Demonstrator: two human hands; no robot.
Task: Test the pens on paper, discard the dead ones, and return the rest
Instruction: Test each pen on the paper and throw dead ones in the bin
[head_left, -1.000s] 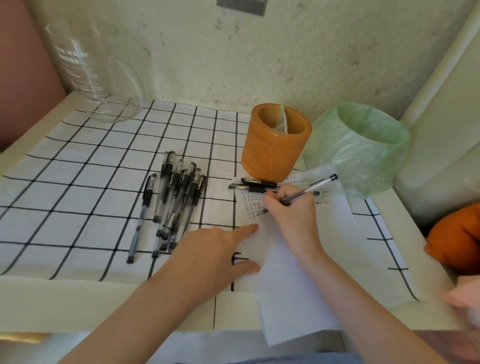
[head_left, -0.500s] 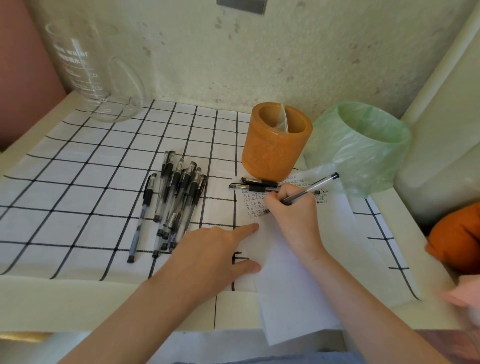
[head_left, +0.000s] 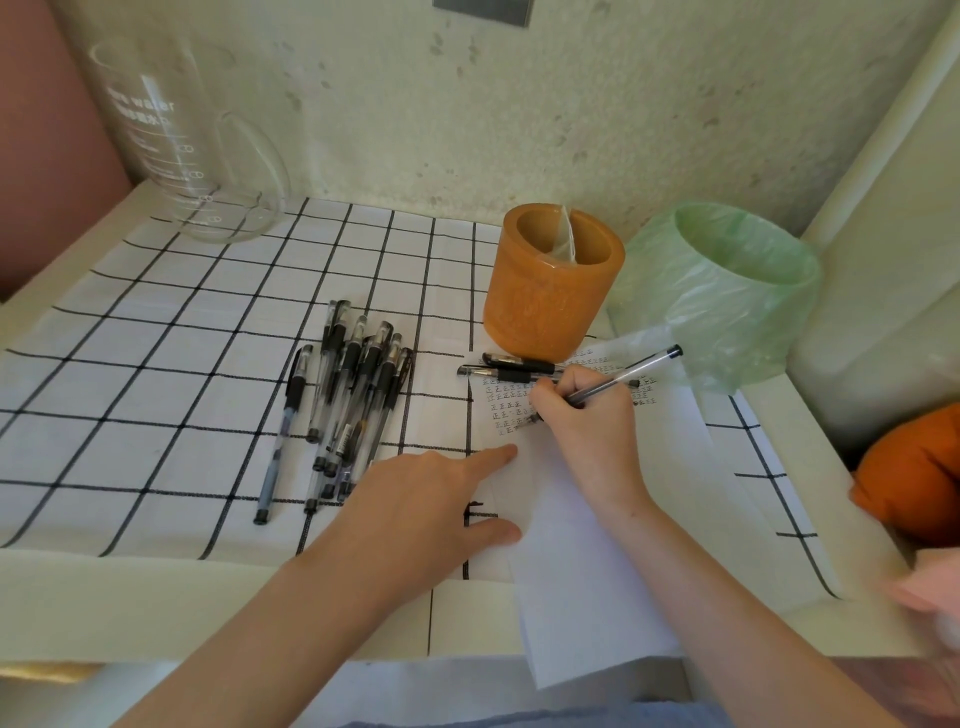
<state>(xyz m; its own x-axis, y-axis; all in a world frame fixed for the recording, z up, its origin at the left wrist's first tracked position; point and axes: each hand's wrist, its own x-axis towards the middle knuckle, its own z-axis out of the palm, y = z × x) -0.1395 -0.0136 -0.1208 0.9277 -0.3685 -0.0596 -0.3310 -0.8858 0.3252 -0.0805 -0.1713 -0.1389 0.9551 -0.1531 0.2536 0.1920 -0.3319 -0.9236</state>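
My right hand grips a clear black-ink pen with its tip down on a white paper sheet, beside rows of small written marks. My left hand lies flat with fingers spread, pressing the sheet's left edge. Several black pens lie in a loose pile on the checked cloth to the left. Two more pens lie across the top of the paper. An orange pen holder stands behind them. To its right stands a bin lined with a green bag.
A large glass measuring jug stands at the back left by the wall. The white cloth with a black grid covers the table. An orange cushion-like object sits at the right edge, past the table.
The right hand and its pen shifted very slightly over the paper while writing. The left hand stayed pressed on the sheet.
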